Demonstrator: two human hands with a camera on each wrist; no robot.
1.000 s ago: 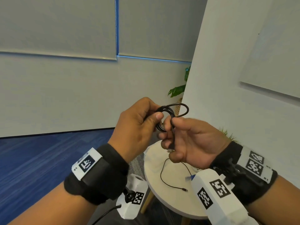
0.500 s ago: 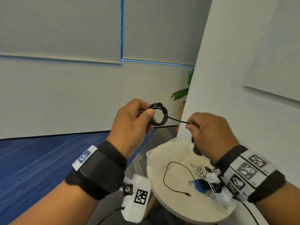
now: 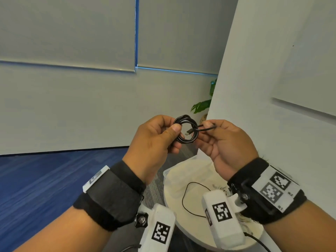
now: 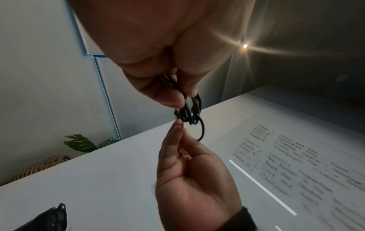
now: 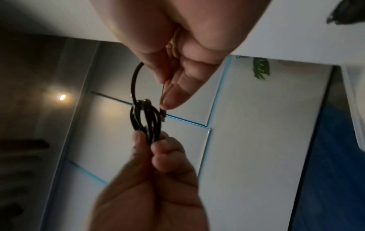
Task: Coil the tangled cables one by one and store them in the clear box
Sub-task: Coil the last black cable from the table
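Left hand (image 3: pixel 156 140): thumb and fingers pinch the coil (image 3: pixel 185 131) at its left side, holding the loops together in mid-air.
Coil: between both hands, above the worktop (image 3: pixel 192 226) (the box (image 3: pixel 164 174) sits below, partly hidden).
Right hand (image 3: pixel 222 142): fingertips pinch the free tail (image 3: pixel 206 128) at the coil's right edge, plug (image 3: pixel 188 132) poking through the ring.
Risk: if the left pinch loosens, the loops could spring open; tugging the tail hard could deform the ring.
Second cable (image 3: pixel 190 199): loose on the worktop, not yet coiled.
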